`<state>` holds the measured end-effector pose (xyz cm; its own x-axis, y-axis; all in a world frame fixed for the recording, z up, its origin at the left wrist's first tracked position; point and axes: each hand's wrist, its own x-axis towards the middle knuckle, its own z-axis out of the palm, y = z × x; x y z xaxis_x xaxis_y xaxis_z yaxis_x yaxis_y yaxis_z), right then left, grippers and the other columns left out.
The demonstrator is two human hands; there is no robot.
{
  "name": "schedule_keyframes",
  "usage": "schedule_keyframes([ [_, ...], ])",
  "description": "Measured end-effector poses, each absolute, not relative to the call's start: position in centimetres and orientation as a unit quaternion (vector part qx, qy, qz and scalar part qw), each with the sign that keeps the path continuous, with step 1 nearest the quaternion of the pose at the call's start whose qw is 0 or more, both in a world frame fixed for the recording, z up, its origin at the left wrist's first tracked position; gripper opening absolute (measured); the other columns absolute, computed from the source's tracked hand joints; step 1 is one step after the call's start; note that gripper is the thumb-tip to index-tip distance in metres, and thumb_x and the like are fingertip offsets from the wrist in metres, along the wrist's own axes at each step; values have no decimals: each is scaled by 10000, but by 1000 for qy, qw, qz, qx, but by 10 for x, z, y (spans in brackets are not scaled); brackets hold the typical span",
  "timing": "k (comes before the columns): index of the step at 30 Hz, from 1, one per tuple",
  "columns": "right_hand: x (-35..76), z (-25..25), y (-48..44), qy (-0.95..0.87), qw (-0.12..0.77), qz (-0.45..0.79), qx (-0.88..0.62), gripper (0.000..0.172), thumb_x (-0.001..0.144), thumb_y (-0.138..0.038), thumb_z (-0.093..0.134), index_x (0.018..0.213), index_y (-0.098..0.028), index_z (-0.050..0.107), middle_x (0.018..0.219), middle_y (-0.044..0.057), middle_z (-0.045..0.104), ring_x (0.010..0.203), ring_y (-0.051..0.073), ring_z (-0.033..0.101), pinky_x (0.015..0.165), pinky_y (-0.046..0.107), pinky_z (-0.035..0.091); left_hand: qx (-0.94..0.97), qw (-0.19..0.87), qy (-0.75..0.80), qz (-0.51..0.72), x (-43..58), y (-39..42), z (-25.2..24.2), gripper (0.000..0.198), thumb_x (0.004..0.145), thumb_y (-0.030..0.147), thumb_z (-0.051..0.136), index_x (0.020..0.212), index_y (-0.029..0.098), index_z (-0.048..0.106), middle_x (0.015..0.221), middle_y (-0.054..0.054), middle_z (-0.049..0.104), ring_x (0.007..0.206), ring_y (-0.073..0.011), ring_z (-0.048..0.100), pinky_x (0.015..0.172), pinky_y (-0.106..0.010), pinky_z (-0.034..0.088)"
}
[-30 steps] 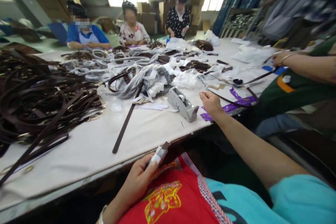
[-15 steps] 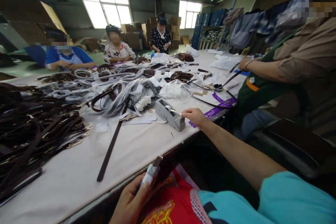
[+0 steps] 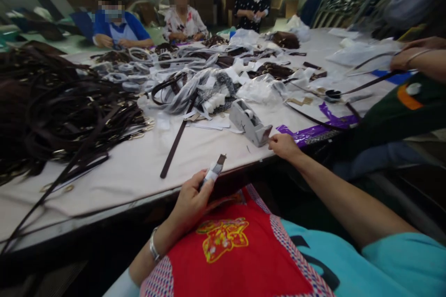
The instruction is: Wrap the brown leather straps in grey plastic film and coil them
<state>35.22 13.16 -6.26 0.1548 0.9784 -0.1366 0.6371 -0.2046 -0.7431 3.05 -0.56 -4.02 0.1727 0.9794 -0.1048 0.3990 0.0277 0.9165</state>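
Note:
My left hand is closed around a small wrapped bundle with a dark brown end sticking out, held over my lap near the table edge. My right hand pinches at the front end of a grey tape dispenser; whatever lies between the fingertips is too small to make out. A dark brown strap lies on the white-covered table between the dispenser and a large heap of dark straps.
Clear plastic bags and wrapped straps cover the table's middle. Purple tape lies right of the dispenser. At the right, a person's hands hold a strap. Three people are across the table.
The view has tilted down and turned left, showing more of my lap and left forearm. My left hand still holds the bundle, and my right hand remains by the dispenser.

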Motion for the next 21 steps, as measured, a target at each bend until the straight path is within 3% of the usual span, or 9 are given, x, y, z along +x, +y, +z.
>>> schedule_keyframes([
  [5,288,-52,74,-596,284,498,-563,259,790,-400,623,808,-155,705,693,30,696,534,123,547,545,247,440,646,329,591,353,32,-1,-45,214,938,323,488,873,164,617,977,-74,643,974,-206,576,888,-312,445],
  [9,229,-27,43,-600,285,604,-441,278,808,-424,635,788,-152,693,666,13,662,535,100,533,524,217,432,692,236,572,371,41,1,-46,181,940,260,480,837,186,608,892,-66,641,1048,-228,562,1031,-385,400],
  [14,198,-21,41,-594,291,579,-476,303,789,-409,647,623,-156,645,543,-13,576,483,89,467,451,204,354,746,134,547,356,44,2,-46,204,944,200,457,770,190,562,746,-27,586,801,-191,556,1088,-445,365],
  [21,195,-31,45,-582,261,572,-516,325,768,-416,660,575,-158,619,510,-16,565,440,77,445,419,198,324,768,55,559,308,40,2,-54,143,923,195,483,814,173,574,778,-54,592,824,-208,571,1123,-488,321],
])
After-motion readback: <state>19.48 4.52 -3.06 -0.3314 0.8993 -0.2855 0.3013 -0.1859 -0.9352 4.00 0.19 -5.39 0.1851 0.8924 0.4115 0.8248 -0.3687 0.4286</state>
